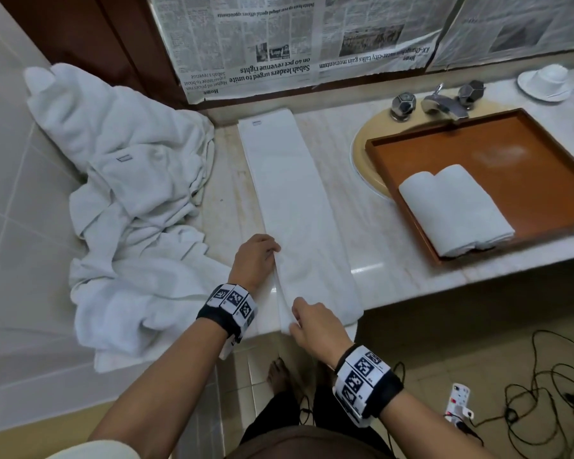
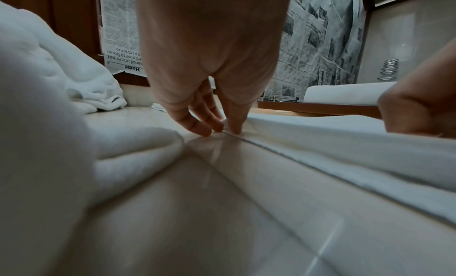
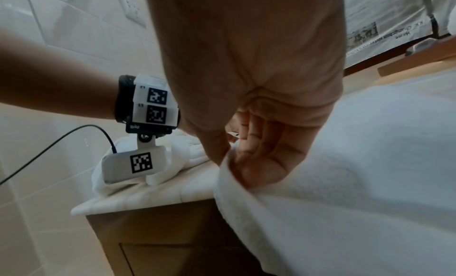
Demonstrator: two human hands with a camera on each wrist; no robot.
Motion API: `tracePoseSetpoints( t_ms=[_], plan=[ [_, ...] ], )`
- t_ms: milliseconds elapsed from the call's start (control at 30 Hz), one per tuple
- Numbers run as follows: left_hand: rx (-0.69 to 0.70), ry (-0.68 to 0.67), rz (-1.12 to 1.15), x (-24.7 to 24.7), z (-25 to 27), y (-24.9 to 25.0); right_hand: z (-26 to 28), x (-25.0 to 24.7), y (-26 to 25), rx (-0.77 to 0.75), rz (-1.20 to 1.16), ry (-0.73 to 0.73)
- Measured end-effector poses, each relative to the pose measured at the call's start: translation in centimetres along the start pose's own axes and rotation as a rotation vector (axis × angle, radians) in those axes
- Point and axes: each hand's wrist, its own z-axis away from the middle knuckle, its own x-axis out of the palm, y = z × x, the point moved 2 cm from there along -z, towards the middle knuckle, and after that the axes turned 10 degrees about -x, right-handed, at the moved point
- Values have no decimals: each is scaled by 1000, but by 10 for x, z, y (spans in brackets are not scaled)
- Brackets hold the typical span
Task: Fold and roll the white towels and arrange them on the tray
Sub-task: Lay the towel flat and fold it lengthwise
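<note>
A long white towel [image 1: 295, 193], folded into a narrow strip, lies along the marble counter [image 1: 371, 233], its near end hanging over the front edge. My left hand [image 1: 272, 253] pinches the strip's left edge, thumb on top; the left wrist view shows the left hand [image 2: 223, 129] with fingertips down at the hem of the towel [image 2: 320, 136]. My right hand [image 1: 295, 318] grips the same edge nearer the end; in the right wrist view, the right hand [image 3: 225, 159] holds a lifted fold of the towel [image 3: 370, 163] between thumb and fingers. Two rolled towels [image 1: 454, 207] lie side by side in the brown tray [image 1: 527, 180].
A heap of loose white towels [image 1: 130, 193] fills the counter's left side. The tray sits over the sink, below the faucet [image 1: 444, 104]. A cup on a saucer [image 1: 547, 81] stands at the back right. Newspaper [image 1: 279, 44] covers the wall behind. Cables [image 1: 544, 392] lie on the floor.
</note>
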Motion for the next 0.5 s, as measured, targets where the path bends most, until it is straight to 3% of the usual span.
tracePoseSetpoints(
  t_ms=[267, 500],
  plan=[
    [-72, 26, 59, -1, 6, 5, -2, 2, 0, -112, -4, 44],
    [-141, 54, 110, 2, 8, 2, 0, 13, 7, -184, -94, -95]
  ],
)
